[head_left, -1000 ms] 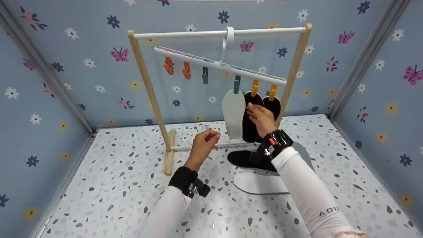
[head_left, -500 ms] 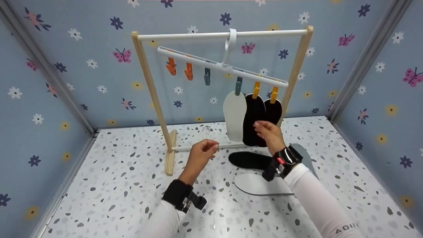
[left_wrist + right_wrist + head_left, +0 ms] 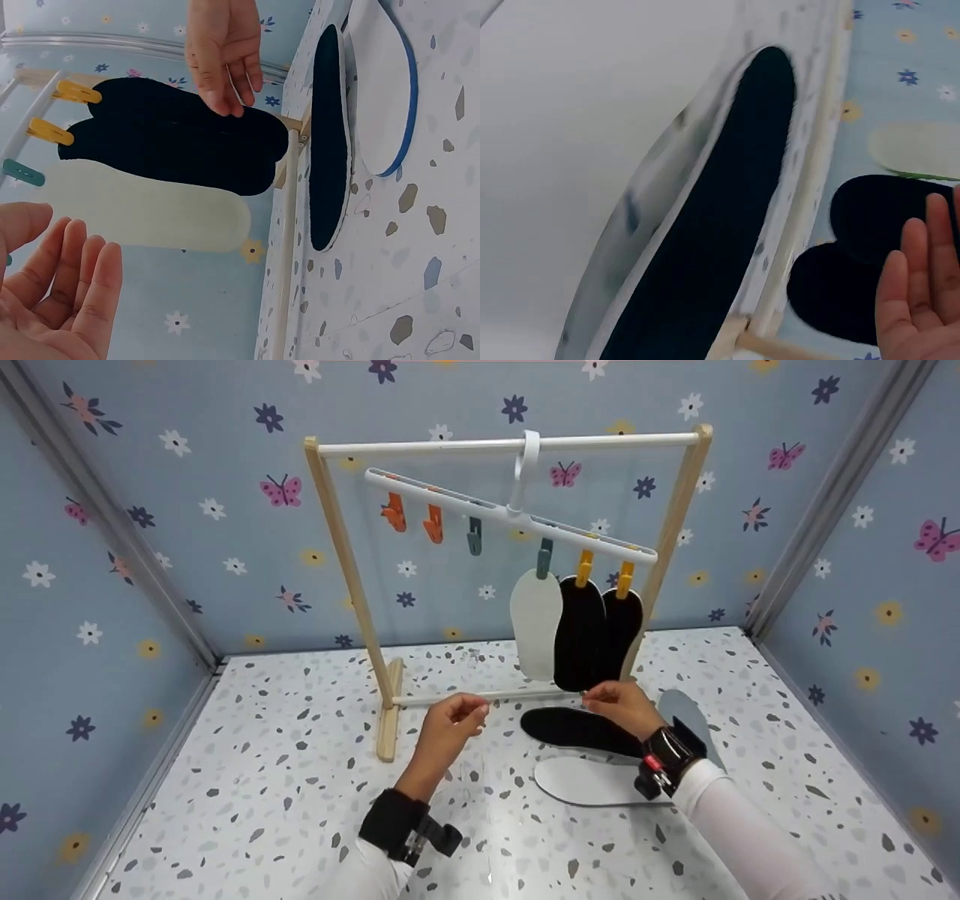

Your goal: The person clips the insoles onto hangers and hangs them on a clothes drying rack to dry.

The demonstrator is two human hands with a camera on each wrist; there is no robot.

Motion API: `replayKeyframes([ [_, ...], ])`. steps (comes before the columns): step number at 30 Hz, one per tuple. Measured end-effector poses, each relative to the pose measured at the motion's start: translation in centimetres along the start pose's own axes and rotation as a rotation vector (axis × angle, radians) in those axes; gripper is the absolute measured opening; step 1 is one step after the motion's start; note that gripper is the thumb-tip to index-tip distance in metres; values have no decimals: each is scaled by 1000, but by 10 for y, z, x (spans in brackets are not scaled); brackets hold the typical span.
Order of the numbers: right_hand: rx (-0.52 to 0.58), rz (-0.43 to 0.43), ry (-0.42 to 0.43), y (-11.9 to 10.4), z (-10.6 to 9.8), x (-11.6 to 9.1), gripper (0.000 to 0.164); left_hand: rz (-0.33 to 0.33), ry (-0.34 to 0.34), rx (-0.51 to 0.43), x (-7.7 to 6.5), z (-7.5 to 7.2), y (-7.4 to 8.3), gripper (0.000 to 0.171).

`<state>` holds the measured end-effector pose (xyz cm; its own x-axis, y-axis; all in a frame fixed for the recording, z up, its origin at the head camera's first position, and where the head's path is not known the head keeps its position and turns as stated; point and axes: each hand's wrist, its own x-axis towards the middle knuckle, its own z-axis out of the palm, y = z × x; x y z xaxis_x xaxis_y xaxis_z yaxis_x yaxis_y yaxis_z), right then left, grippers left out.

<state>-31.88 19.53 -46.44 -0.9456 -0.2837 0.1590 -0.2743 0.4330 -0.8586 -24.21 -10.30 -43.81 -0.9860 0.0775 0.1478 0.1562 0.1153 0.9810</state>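
My right hand [image 3: 624, 709] hovers just below the hanging black insoles, its fingers loosely bent and holding nothing. My left hand [image 3: 448, 727] is raised left of it, fingers relaxed with a gap to the thumb in the left wrist view. A pale insole [image 3: 536, 622] hangs from a teal clip [image 3: 544, 559]. Beside it, a black insole [image 3: 579, 634] hangs from one yellow clip [image 3: 583, 570], and another black insole [image 3: 624, 622] from a second yellow clip [image 3: 624, 581]. Under my right hand lie a black insole [image 3: 577, 727], a white insole [image 3: 592, 781] and a grey insole [image 3: 682, 712].
The white clip hanger [image 3: 450, 500] tilts down to the right on the rack's top rail [image 3: 427, 448]. Two orange clips [image 3: 433, 525] and another teal clip [image 3: 474, 538] hang at its left with nothing in them. Flowered walls [image 3: 225, 510] enclose the speckled table [image 3: 262, 780].
My right hand has let go of the middle black insole and moved down and right, toward the insoles on the table. My left hand has sunk slightly.
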Motion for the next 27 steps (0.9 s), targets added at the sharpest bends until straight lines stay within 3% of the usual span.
replayKeyframes([
  [4,-218,-31,-67,12,-3,-7,19,9,6,6,-3,0,-3,22],
  [10,-462,57,-171,25,-11,-14,52,-8,-2,-8,-13,0,3,21],
  [15,-528,96,-262,32,-11,-17,68,-11,-6,-18,-24,-1,13,20],
  [21,-564,86,-265,38,-11,-18,68,-30,3,-49,-22,-1,-12,24],
  [27,-556,41,-182,44,-11,-16,51,-40,23,-58,-20,-2,-25,25],
])
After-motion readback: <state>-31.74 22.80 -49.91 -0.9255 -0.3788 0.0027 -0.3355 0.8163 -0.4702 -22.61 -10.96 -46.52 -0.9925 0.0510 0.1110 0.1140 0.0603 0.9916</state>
